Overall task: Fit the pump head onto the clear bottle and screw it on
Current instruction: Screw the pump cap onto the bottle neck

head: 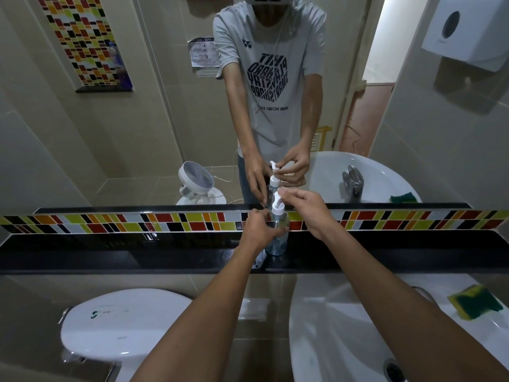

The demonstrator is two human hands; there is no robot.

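Clear bottle (278,242) stands on the black ledge (110,255) below the mirror, left hand (261,226) wrapped round its body, right hand (305,209) pinching the white pump head (276,203) on its neck. Light, smooth plastic, likely slippery; grip the collar to turn.

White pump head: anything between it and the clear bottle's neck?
Nothing visible. The white plastic pump head already sits on the clear plastic bottle; right hand pinches its top, left hand grips the bottle on the black ledge.

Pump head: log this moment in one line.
pump head on bottle | left hand holds bottle | right hand grips pump head | bottle upright on ledge
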